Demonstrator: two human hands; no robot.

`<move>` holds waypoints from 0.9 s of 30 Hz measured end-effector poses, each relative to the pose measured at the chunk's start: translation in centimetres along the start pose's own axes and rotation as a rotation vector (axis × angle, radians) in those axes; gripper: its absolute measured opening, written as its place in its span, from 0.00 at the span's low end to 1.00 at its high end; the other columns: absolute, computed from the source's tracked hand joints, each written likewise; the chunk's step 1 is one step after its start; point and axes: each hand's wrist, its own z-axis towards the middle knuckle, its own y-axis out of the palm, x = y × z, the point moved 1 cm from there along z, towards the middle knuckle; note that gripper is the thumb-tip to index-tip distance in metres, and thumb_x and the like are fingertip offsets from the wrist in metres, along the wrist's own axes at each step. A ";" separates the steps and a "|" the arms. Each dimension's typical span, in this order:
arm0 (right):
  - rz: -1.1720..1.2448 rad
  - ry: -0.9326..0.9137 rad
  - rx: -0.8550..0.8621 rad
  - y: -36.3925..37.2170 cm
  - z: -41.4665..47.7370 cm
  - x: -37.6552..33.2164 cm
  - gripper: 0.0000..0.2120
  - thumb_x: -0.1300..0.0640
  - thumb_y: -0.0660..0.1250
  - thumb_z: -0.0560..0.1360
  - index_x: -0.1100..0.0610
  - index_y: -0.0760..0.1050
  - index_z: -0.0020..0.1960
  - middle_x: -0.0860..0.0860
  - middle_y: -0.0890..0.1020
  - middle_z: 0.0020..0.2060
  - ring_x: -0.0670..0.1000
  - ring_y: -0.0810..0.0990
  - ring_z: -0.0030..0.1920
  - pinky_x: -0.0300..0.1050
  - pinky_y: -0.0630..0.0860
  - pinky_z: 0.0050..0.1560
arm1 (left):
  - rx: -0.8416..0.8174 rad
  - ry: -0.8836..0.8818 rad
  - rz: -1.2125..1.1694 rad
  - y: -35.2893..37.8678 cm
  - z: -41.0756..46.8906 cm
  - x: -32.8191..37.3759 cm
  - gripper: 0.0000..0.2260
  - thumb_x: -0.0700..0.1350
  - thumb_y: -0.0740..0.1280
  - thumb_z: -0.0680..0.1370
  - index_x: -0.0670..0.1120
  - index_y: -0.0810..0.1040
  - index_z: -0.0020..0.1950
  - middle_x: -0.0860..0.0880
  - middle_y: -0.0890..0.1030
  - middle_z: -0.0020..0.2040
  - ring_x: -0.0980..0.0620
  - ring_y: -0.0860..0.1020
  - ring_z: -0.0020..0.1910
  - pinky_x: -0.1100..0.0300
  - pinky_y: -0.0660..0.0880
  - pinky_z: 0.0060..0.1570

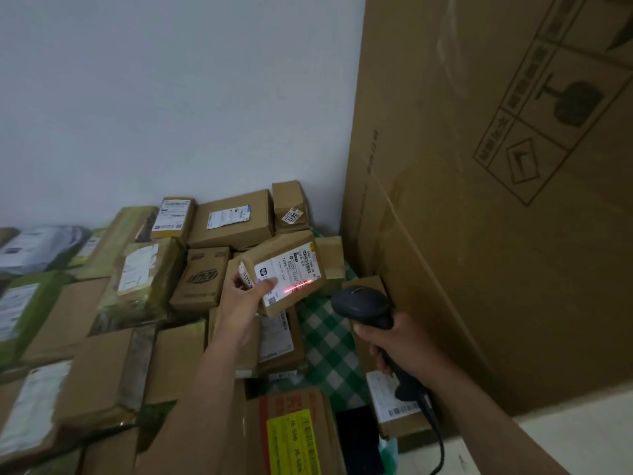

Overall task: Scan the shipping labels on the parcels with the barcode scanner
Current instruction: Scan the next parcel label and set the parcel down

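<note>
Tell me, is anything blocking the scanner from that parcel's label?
Nothing visible does. The scanner casts its red line onto the label of the parcel; the thumb of the left hand covers only the label's edge.

Print on the label [294, 267] of the held parcel [274, 250] is too small to read. Most of the left hand [241, 299] fingers lie hidden behind it. The right hand [404, 347] covers the scanner [363, 305] handle, so the trigger is unseen. The cable [440, 447] leaves the bottom edge. The tall carton [496, 217] is cut off at the top and right. The left-edge parcels [20, 303] are blurred.
</note>
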 end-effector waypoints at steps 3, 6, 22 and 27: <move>-0.003 -0.001 -0.005 0.0 0.0 0.1 0.12 0.53 0.72 0.75 0.63 0.77 0.42 0.55 0.79 0.28 0.51 0.76 0.24 0.43 0.73 0.27 | 0.001 0.002 -0.007 -0.1 -0.4 0.2 0.22 0.47 0.79 0.68 0.63 0.71 0.51 0.53 0.83 0.52 0.54 0.85 0.43 0.57 0.81 0.38; -0.013 -0.002 -0.024 0.0 0.0 0.1 0.11 0.53 0.73 0.75 0.61 0.77 0.44 0.55 0.79 0.27 0.51 0.76 0.24 0.42 0.73 0.26 | -0.004 0.017 0.008 0.0 -0.7 0.4 0.21 0.47 0.79 0.68 0.63 0.71 0.51 0.53 0.83 0.51 0.53 0.85 0.43 0.58 0.81 0.37; 0.097 0.095 0.176 -1.5 1.1 3.0 0.15 0.56 0.72 0.76 0.61 0.75 0.34 0.52 0.76 0.23 0.50 0.74 0.21 0.43 0.70 0.25 | -0.473 0.245 0.819 4.2 0.0 3.4 0.14 0.53 0.77 0.70 0.60 0.75 0.51 0.58 0.83 0.44 0.64 0.82 0.39 0.70 0.76 0.35; 0.045 0.182 0.164 -0.5 1.5 5.5 0.11 0.56 0.72 0.76 0.59 0.75 0.37 0.53 0.76 0.24 0.51 0.74 0.23 0.42 0.72 0.27 | -0.662 0.182 1.022 6.6 1.9 3.5 0.10 0.56 0.74 0.72 0.56 0.78 0.49 0.59 0.83 0.42 0.63 0.81 0.38 0.68 0.72 0.34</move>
